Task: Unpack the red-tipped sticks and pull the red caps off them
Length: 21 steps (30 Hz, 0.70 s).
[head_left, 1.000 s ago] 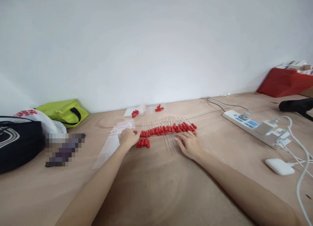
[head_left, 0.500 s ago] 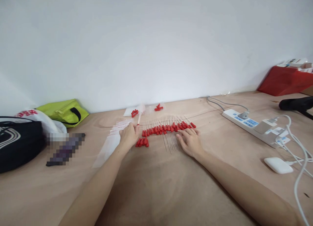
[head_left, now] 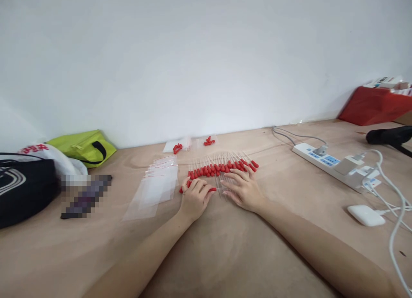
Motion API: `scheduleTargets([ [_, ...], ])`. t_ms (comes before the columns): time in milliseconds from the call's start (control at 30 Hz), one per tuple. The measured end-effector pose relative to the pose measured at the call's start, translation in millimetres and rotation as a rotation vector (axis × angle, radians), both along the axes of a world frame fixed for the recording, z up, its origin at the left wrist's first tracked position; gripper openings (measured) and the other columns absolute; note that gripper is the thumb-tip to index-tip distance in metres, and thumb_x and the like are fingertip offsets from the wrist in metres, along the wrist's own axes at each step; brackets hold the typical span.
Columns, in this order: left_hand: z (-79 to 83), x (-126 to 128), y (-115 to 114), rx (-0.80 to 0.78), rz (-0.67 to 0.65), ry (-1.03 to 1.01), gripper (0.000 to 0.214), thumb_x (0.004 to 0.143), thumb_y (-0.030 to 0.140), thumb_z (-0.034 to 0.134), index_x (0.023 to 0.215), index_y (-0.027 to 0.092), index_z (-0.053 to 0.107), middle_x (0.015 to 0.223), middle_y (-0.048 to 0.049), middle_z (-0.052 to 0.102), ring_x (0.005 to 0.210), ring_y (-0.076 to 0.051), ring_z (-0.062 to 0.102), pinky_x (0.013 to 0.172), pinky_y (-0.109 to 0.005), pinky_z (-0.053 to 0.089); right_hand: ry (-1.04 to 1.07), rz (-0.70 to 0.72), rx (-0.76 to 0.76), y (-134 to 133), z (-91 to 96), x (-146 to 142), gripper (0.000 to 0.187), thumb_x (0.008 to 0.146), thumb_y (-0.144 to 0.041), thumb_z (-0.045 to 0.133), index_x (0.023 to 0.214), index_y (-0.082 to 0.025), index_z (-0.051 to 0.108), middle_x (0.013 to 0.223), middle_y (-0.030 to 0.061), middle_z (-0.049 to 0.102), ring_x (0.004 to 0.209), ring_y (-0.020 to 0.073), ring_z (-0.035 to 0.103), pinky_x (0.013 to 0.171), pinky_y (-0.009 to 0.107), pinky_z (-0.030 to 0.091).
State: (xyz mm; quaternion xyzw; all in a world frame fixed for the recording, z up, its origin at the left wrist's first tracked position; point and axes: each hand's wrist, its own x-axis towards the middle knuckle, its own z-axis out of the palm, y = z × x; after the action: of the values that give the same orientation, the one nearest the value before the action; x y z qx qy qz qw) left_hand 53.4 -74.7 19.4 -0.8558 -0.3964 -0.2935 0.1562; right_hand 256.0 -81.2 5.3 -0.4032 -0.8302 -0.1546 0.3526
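Behind everything, one pale wall [head_left: 206, 66]; below, one brown table [head_left: 199, 263]. At far left, one black bag [head_left: 28, 195]; at far right, one red bag [head_left: 370, 104]. Near the black bag, one lime bag [head_left: 80, 147]. On the right, one white power strip [head_left: 325, 160], plus one white charger [head_left: 366, 215] just beside. At centre, two bare hands. Right hand [head_left: 246, 190]: fingers spread and slightly bent over the rods' near side; impossible to tell whether gripping a stem. Left hand [head_left: 195, 199]: thumb and finger pinched on one red-ended rod [head_left: 212, 189], its stem toward the right fingertips. Left of both, several overlapping clear bags [head_left: 157, 186], too layered to count. Near the wall, two smaller clear bags with red pieces. Between, roughly two dozen or more red ends [head_left: 215, 169] in one crowded row, overlapping, exact count unclear.
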Motion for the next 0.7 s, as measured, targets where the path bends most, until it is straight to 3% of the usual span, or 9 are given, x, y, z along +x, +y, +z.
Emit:
scheduleTargets([
  [267, 1.7, 0.7, -2.0, -0.033, -0.032, -0.028, 0.014, 0.083, 0.027, 0.047, 0.080, 0.021, 0.060, 0.082, -0.0018, 0.065, 0.084, -0.018, 0.056, 0.090, -0.041, 0.025, 0.011, 0.055, -0.017, 4.7, -4.6, -9.5, 0.017, 0.084, -0.029, 0.049, 0.079, -0.024, 0.064, 0.091, -0.0008, 0.065, 0.099, 0.0168, 0.050, 0.101, 0.046, 0.015],
  [500, -0.6, 1.1, 1.5, -0.071, -0.105, 0.030, 0.020, 0.085, 0.029, 0.044, 0.092, 0.022, 0.062, 0.116, -0.0067, 0.057, 0.111, -0.024, 0.048, 0.098, -0.049, 0.019, -0.005, 0.062, 0.003, 3.4, -6.2, -9.7, 0.016, 0.085, -0.028, 0.046, 0.085, -0.023, 0.061, 0.093, 0.0002, 0.065, 0.099, 0.0154, 0.052, 0.103, 0.044, 0.015],
  [700, -2.9, -0.7, 3.7, -0.088, -0.138, 0.021, 0.021, 0.086, 0.026, 0.043, 0.088, 0.021, 0.063, 0.114, -0.0056, 0.059, 0.114, -0.023, 0.046, 0.099, -0.049, 0.021, 0.015, 0.086, 0.009, 2.9, -7.0, -10.1, 0.017, 0.086, -0.024, 0.045, 0.090, -0.023, 0.061, 0.081, -0.0012, 0.068, 0.099, 0.0150, 0.053, 0.103, 0.045, 0.014],
])
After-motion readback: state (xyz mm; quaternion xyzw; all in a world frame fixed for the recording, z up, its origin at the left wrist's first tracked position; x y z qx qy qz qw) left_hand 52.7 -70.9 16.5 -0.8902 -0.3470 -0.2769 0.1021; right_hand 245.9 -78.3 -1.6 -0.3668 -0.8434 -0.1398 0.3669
